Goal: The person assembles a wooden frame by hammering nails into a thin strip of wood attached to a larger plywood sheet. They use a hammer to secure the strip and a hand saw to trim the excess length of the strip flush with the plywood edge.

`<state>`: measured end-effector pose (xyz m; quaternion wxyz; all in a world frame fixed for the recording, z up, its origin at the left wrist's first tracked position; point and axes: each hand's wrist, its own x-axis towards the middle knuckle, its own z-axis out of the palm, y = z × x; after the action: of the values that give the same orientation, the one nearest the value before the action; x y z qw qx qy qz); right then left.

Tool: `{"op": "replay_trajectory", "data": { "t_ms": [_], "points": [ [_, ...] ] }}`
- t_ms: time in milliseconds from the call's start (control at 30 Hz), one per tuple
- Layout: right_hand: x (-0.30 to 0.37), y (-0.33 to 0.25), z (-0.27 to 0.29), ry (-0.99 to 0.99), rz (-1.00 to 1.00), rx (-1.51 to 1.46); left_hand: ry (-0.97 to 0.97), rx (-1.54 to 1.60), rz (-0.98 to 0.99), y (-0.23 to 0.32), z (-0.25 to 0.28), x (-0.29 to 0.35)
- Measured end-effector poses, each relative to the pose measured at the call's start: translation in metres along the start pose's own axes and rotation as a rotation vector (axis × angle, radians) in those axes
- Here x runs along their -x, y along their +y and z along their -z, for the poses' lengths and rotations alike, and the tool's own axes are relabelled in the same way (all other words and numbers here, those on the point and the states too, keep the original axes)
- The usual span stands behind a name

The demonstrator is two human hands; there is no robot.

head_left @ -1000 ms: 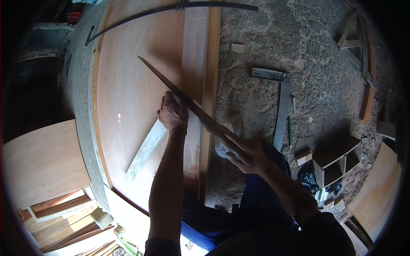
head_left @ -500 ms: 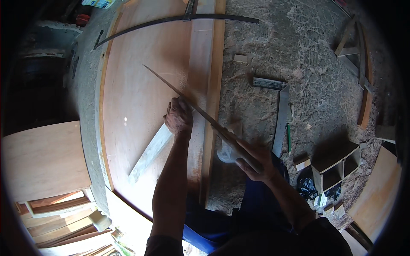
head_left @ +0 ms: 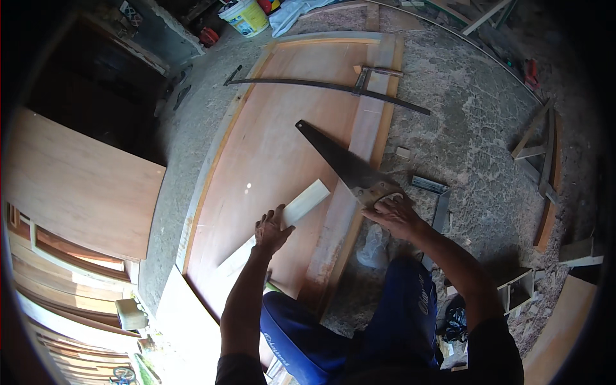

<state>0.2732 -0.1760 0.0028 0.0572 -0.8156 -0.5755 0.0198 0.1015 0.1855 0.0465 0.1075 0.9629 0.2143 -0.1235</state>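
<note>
My right hand [head_left: 394, 217] is closed round the handle of a handsaw [head_left: 343, 159]. The blade's flat side faces up, and its narrow tip points to the upper left, over the large wooden panel [head_left: 282, 128]. A pale wood strip [head_left: 307, 200] lies slantwise on the panel, its upper end apart from the saw blade. My left hand [head_left: 272, 232] grips this strip around its middle, thumb on one side and fingers on the other. Part of the strip is hidden under that hand.
A long bar clamp [head_left: 295, 83] spans the panel's far part. On the floor to the right lie a try square [head_left: 428, 185], a small wood block [head_left: 403, 152] and a clear plastic bag [head_left: 373, 249]. Boards [head_left: 70, 276] are stacked at left. A bucket [head_left: 246, 18] stands at the back.
The saw has turned from edge-on to flat and moved off the strip to the right. My left hand now sits lower along the strip, baring its upper end. The view has shifted.
</note>
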Motion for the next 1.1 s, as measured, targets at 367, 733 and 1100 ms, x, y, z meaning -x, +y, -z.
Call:
{"op": "replay_trajectory", "data": {
  "t_ms": [367, 733, 1100],
  "points": [
    [-0.051, -0.241, 0.057, 0.350, 0.014, -0.825, 1.185, 0.725, 0.067, 0.002, 0.246, 0.107],
    [-0.061, -0.367, 0.019, 0.151, 0.175, -1.027, 0.646, 1.658, 0.775, -0.064, -0.027, 0.212],
    [-0.088, -0.366, -0.063, 0.130, 0.002, -0.523, 0.646, 1.292, 1.189, -0.104, -0.080, 0.252]
  ]
}}
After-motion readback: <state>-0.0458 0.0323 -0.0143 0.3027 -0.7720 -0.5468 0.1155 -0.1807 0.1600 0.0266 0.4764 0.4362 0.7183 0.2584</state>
